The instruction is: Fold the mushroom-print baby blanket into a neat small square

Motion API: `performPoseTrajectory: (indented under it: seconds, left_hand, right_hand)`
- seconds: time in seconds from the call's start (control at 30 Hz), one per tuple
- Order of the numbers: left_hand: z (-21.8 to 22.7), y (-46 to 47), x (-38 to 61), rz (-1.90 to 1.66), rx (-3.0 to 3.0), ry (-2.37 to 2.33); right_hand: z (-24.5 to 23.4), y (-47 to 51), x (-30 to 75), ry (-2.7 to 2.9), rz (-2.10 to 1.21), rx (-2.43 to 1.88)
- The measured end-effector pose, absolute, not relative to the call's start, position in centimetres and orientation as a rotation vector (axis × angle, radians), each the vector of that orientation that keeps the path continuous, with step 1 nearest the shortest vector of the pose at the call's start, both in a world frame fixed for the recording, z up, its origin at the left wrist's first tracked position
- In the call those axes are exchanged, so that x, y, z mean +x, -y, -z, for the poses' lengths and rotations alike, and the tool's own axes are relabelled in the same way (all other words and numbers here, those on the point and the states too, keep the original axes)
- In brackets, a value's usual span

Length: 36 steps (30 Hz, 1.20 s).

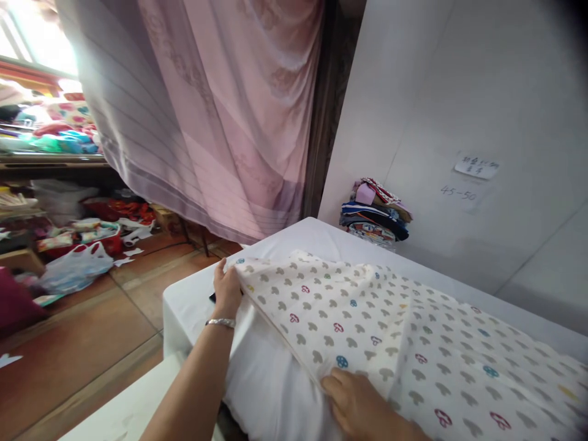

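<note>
Here a cream cotton cloth printed with small grey, red and blue mushroom shapes [367,318] lies spread over a white-covered table [193,306], reaching from near its far corner across to the right edge of the view. The left hand [226,288], a silver bracelet [220,322] on its wrist, is closed on the cloth's far corner, fingers curled over the hem and lifting it slightly off the white surface. The right hand [362,401] rests lower on the near edge of the same cloth, fingers bent and pinching the folded hem. A small dark object just beside the left hand is mostly hidden. Against the white wall at the table's far end stands a stack of folded colourful fabrics [374,211]. A pink sheer curtain [220,104] hangs behind, and bags and cloth clutter the reddish tiled floor [92,331].
</note>
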<state>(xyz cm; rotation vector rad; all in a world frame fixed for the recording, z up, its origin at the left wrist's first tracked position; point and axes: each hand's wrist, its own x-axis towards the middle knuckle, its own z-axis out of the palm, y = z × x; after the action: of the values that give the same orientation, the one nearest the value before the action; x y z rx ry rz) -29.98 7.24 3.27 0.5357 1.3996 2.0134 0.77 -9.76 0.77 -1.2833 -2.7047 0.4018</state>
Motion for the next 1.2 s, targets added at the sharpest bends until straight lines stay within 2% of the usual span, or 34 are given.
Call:
performPoseTrajectory:
  seconds: [0.13, 0.2, 0.33, 0.43, 0.57, 0.73, 0.87, 0.97, 1.07, 1.13, 1.2]
  left_hand:
    - [-2.7, -6.5, -28.6, -1.938, 0.474, -1.552]
    - [-2.3, -6.3, -28.2, -1.915, 0.615, -1.686]
    - [-1.5, -5.9, -28.4, -1.817, 0.878, -1.903]
    - [-0.8, -5.8, -28.5, -1.763, 1.111, -2.000]
    - [-0.3, -5.9, -28.4, -1.663, 1.364, -2.015]
    - [-0.6, -5.9, -28.1, -1.604, 1.431, -2.030]
    - [-0.6, -5.8, -28.1, -1.623, 1.447, -2.037]
    - [-0.6, -5.7, -28.2, -1.686, 1.426, -2.037]
    - [-0.8, -5.6, -28.1, -1.708, 1.386, -2.052]
    - [-1.0, -5.6, -28.0, -1.708, 1.361, -2.063]
    - [-1.2, -5.6, -28.0, -1.720, 1.341, -2.053]
  right_hand:
    - [-4.9, 6.5, 1.1, 2.650, -0.740, -1.083]
    - [-6.9, 3.0, 0.8, 2.555, -0.709, -1.083]
    - [-9.1, -6.9, -0.3, 2.272, -0.420, -1.264]
    - [-9.0, -13.9, -1.4, 2.200, -0.290, -1.546]
    - [-7.3, -19.1, -2.3, 2.237, -0.289, -1.733]
    - [-5.0, -20.5, -2.3, 2.363, -0.315, -1.873]
    - [-6.0, -19.9, -2.6, 2.372, -0.174, -1.848]
    - [-6.6, -17.4, -2.6, 2.347, 0.061, -1.601]
    - [-5.2, -12.4, -1.9, 2.464, 0.239, -1.042]
    - [-3.7, -8.4, -1.2, 2.694, 0.139, -0.652]
    - [-2.7, -4.9, -0.4, 2.845, -0.055, -0.526]
